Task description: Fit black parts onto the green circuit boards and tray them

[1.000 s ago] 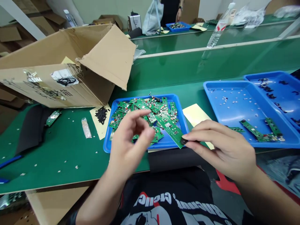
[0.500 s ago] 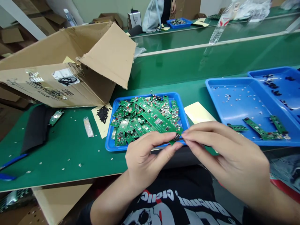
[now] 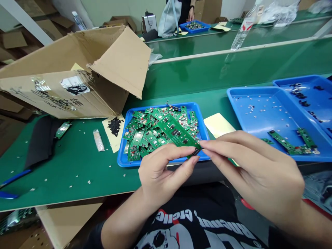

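Observation:
A green circuit board (image 3: 178, 132) is pinched between the thumb and fingers of my left hand (image 3: 166, 173), tilted above a blue tray (image 3: 119, 157). Near its lower corner, by my left fingertips, sits a small black connector (image 3: 196, 151). My right hand (image 3: 254, 169) is closed in a pinch at that same corner. What its fingertips grip there is dark and too small to make out. The tray below holds a heap of similar green boards (image 3: 137, 138). Small black strips (image 3: 114, 126) lie in a pile on a yellow paper (image 3: 107, 121) left of the tray.
At right stand a blue tray (image 3: 241, 107) with boards and white bits, and another blue tray (image 3: 281, 83) with black parts. An open cardboard box (image 3: 103, 83) is at back left. A person's hand (image 3: 191, 15) shows across the bench beside a water bottle (image 3: 242, 34).
The board has turned slightly in my left hand. My right fingertips have shifted up a little at its corner, and the dark strip between my hands shows less. Across the bench, the person's hand has moved lower.

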